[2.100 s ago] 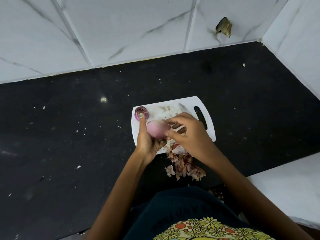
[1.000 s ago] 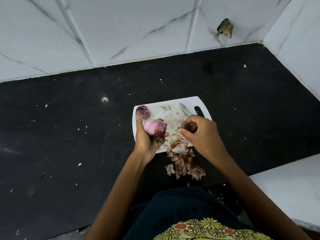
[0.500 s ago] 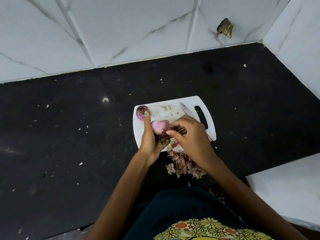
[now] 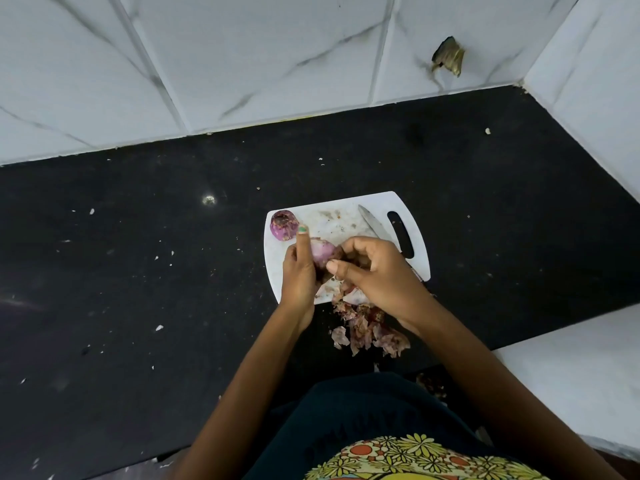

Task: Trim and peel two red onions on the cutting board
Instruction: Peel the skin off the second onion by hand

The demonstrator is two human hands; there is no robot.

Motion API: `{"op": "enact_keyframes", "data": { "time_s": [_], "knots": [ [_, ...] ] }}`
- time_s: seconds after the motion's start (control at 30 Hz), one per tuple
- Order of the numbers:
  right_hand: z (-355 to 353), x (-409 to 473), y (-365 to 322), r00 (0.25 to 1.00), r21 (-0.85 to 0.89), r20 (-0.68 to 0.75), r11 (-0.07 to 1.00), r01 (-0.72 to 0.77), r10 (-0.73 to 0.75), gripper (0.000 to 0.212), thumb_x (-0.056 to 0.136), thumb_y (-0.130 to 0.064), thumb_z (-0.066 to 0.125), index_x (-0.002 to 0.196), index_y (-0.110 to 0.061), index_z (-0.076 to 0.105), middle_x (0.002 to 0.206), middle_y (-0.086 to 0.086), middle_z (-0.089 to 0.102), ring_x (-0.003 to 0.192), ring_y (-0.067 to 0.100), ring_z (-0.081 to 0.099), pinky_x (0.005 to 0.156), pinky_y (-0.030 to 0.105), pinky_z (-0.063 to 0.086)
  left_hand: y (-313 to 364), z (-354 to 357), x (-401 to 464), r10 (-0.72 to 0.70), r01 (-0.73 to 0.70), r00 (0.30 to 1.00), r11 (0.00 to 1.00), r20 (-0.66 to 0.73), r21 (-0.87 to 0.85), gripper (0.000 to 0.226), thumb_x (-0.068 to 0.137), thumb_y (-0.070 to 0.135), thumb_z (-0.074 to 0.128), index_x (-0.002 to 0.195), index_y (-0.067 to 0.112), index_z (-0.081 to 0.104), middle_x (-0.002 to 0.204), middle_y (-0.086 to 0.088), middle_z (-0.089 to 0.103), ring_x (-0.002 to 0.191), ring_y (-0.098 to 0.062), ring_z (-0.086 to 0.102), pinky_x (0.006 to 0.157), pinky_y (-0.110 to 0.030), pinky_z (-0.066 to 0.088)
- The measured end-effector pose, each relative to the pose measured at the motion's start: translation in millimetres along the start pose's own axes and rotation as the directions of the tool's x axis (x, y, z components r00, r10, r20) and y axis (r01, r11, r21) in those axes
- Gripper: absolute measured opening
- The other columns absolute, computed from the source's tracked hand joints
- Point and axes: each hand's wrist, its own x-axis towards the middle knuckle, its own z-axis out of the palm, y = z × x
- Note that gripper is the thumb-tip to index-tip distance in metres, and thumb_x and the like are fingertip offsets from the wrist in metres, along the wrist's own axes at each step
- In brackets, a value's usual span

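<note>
Left hand (image 4: 299, 271): it holds the onion (image 4: 322, 252) over the board (image 4: 346, 233); the thumb points up along the left side of the onion, and the other fingers are curled under it, mostly hidden.
Right hand (image 4: 374, 271): its fingers (image 4: 334, 266) are bent and pressed together at the right side of the onion, where they pinch a piece of dark skin.
Onion: pale pink, mostly peeled, between both hands, above the near left part of the board.
Second onion (image 4: 284, 225): it lies on the far left corner of the board, purple, with a brownish patch on top; no hand touches it, but the left thumb tip is just beside it.
Board: white, with a slot handle at its right end, lying on the black bench (image 4: 138, 271); some small bits and stains are on its surface.
Knife (image 4: 375, 225): it lies on the right part of the board, blade tip pointing away; the handle is hidden under the right hand.
Peels (image 4: 367, 329): a heap of dry red-brown skins lies on the bench at the near edge of the board, partly below the right wrist.
Bench: black, with small white crumbs scattered on it.
Wall (image 4: 277, 57): white tiles with grey veins behind the bench.
</note>
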Motion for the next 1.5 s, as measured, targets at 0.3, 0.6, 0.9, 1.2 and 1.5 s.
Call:
{"op": "enact_keyframes", "data": {
  "time_s": [0.3,0.6,0.9,1.2,1.5],
  "knots": [
    [-24.0,2.4,30.2,0.998,-0.550,-0.029,0.833,-0.063,0.056,0.012,0.085,-0.027,0.069,0.083,-0.015,0.070,0.077,-0.008,0.063,0.071,0.005,0.058,0.068,0.024,0.044,-2.5,-10.0,13.0,-0.210,0.214,0.977,0.950,0.042,-0.228,0.066,0.093,0.064,0.033,0.098,0.003,0.059,0.081,-0.013,0.068,0.059,-0.015,0.067,0.055,-0.022,0.055],
    [-7.8,6.3,28.2,0.989,-0.409,-0.108,0.912,0.047,-0.099,0.025,0.081,-0.019,0.073,0.103,-0.015,0.062,0.100,-0.004,0.061,0.083,0.008,0.062,0.071,0.015,0.051,-2.3,-4.8,9.7,-0.206,0.210,0.978,0.959,0.042,-0.191,0.063,0.096,0.059,0.032,0.099,0.003,0.062,0.085,-0.013,0.068,0.067,-0.015,0.067,0.060,-0.023,0.057],
    [12.7,11.7,23.4,0.938,-0.242,-0.328,0.970,0.033,-0.114,0.014,0.079,-0.012,0.075,0.091,-0.011,0.068,0.078,-0.007,0.067,0.071,-0.003,0.063,0.065,0.007,0.048,-2.8,6.5,3.1,-0.095,0.093,0.996,0.982,-0.001,-0.164,0.071,0.096,0.056,0.035,0.121,-0.007,0.056,0.113,-0.023,0.067,0.097,-0.024,0.069,0.068,-0.024,0.056],
    [5.1,15.3,25.7,0.957,-0.199,-0.279,0.980,0.019,-0.075,0.005,0.074,-0.009,0.074,0.079,-0.009,0.072,0.069,-0.005,0.070,0.063,0.003,0.065,0.061,0.016,0.053,-5.7,8.6,2.9,-0.087,0.085,0.996,0.981,-0.006,-0.172,0.073,0.095,0.055,0.039,0.125,-0.010,0.051,0.094,-0.013,0.063,0.077,-0.013,0.066,0.063,-0.021,0.055],
    [9.0,13.4,22.6,0.986,-0.054,-0.166,0.999,0.001,-0.010,0.013,0.071,-0.003,0.076,0.070,-0.011,0.067,0.064,0.000,0.068,0.058,0.006,0.063,0.060,0.023,0.056,-6.7,8.0,7.2,-0.066,0.053,0.996,0.980,-0.059,-0.191,0.089,0.083,0.068,0.047,0.123,-0.012,0.049,0.096,-0.019,0.057,0.086,-0.027,0.060,0.074,-0.035,0.055]
  ]
}}
